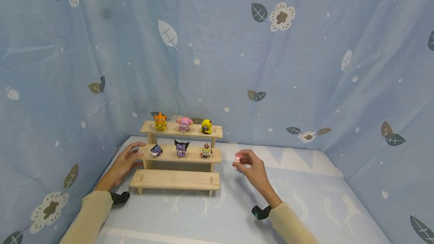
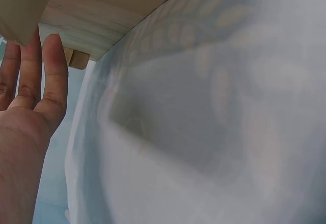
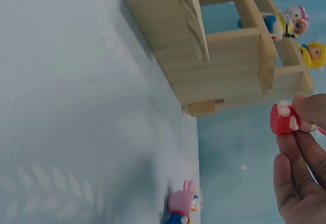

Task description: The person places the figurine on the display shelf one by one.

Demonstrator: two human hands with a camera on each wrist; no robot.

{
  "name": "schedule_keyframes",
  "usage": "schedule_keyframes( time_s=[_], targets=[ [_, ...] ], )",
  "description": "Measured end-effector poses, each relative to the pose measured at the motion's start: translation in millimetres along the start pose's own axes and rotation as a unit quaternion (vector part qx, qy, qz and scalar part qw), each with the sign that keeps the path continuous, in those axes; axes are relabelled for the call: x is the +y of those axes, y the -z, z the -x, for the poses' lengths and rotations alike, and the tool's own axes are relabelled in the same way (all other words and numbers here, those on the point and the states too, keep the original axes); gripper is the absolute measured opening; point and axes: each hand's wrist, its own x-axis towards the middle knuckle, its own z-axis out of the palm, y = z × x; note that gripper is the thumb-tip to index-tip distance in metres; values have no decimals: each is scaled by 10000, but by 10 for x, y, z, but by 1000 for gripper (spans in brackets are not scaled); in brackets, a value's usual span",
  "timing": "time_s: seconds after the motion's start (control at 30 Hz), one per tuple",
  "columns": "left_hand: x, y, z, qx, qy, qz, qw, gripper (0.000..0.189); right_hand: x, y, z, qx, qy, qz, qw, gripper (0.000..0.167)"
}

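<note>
In the head view my right hand (image 1: 252, 168) pinches a small pink-hooded figurine (image 1: 237, 159), right of a three-tier wooden display stand (image 1: 174, 180). Its red base shows between thumb and fingers in the right wrist view. My left hand (image 1: 123, 165) holds the left end of the stand's middle tier; the left wrist view shows three fingers (image 2: 55, 76) against the wood, the thumb hidden. On the middle tier stand a grey-blue donkey figurine (image 1: 156, 150), a black-and-purple one (image 1: 181, 148) and a crowned yellow-green one (image 1: 206, 150).
The top tier carries an orange-and-yellow figurine (image 1: 160, 121), a pink one (image 1: 184, 124) and a yellow-haired one (image 1: 206, 126). Another pink-eared figurine (image 3: 181, 203) in blue stands on the tablecloth near my right hand. Patterned blue curtains (image 1: 223, 48) hang behind and at both sides.
</note>
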Motion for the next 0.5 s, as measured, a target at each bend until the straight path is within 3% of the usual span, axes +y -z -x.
schedule_keyframes(
  time_s=[0.5],
  targets=[
    [-13,4,5,-10,-97,34,9999,61,-182,-323,0,-118,233,-85,9996,37]
  ],
)
